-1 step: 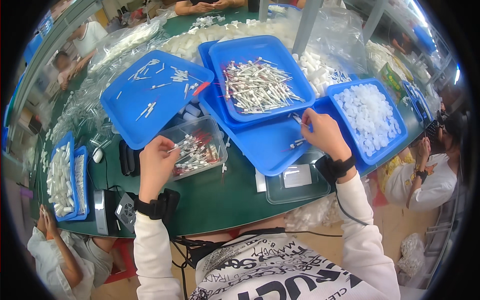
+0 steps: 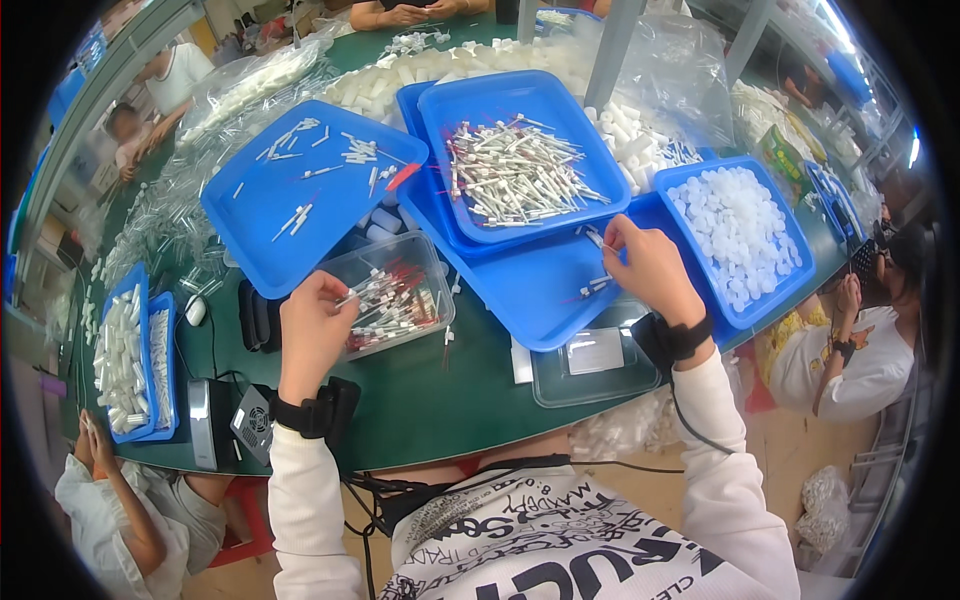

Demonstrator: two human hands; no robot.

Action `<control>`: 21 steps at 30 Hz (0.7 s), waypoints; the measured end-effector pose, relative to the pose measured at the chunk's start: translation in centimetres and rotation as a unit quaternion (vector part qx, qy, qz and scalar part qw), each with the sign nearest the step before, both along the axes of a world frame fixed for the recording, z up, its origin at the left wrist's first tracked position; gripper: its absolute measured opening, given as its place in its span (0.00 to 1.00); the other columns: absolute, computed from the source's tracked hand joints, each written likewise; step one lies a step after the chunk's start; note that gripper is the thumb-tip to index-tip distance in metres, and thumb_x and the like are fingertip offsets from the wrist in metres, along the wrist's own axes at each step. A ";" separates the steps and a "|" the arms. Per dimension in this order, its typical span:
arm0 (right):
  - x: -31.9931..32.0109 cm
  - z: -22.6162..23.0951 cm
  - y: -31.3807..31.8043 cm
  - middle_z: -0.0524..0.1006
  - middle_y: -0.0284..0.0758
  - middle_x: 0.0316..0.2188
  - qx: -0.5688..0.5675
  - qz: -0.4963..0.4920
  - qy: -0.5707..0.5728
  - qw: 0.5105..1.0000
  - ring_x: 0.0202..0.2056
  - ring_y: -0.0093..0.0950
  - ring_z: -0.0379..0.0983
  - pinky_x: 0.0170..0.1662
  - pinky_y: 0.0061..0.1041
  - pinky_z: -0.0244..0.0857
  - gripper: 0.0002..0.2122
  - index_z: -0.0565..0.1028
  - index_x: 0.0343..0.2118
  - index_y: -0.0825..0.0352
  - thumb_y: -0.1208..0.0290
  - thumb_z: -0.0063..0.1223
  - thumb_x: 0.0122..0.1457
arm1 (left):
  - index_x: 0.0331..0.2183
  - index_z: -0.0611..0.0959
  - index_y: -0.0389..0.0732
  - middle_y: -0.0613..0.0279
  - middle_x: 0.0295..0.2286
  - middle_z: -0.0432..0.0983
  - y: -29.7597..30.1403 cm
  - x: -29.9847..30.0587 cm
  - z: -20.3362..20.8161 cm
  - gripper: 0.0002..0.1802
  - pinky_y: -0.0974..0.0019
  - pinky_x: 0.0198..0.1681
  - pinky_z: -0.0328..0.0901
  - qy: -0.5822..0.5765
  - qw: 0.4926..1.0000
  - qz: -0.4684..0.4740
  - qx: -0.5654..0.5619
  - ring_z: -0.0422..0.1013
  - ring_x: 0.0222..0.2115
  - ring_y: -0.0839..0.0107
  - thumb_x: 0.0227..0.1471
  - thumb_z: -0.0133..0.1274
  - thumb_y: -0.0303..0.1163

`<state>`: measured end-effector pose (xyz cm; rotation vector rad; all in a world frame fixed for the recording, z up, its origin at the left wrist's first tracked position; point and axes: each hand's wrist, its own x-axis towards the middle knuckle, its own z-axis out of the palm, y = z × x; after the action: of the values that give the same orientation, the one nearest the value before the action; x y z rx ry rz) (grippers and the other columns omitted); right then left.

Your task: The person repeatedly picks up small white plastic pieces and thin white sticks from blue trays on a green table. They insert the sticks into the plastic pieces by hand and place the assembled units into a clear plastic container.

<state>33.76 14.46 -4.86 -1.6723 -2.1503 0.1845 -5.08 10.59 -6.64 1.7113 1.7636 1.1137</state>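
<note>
My left hand (image 2: 320, 315) pinches a thin white stick-like part (image 2: 345, 298) at the left side of a clear plastic box (image 2: 445, 292). Inside that box lie many small white parts with red wires (image 2: 390, 310). Over the lower blue tray (image 2: 530, 300), my right hand (image 2: 645, 265) has thumb and fingertips together on a small white piece (image 2: 594, 238), partly hidden by the fingers. A few similar wired parts (image 2: 595, 287) lie on this tray beneath the hand. Just behind, a stacked blue tray (image 2: 450, 105) carries a heap of white stick-like parts (image 2: 515, 170).
At left, a tilted blue tray (image 2: 245, 225) bears scattered white parts. A blue tray of translucent white caps (image 2: 740, 235) stands right. An empty clear container (image 2: 560, 390) lies near the table edge. Plastic bags (image 2: 670, 70) cover the back; other people sit around the table.
</note>
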 end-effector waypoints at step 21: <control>-17.3 0.9 -12.1 0.80 0.34 0.27 0.038 0.137 0.355 0.924 0.23 0.27 0.73 0.28 0.22 0.65 0.05 0.78 0.34 0.65 0.73 0.56 0.55 | 0.35 0.80 0.35 0.54 0.22 0.78 -1.4 -1.4 1.4 0.11 0.69 0.28 0.70 0.155 0.974 0.050 0.156 0.77 0.23 0.68 0.44 0.58 0.20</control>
<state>16.47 2.38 -4.00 -1.0191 -1.7714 0.6661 -6.53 9.17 -5.28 2.0998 1.9607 1.2786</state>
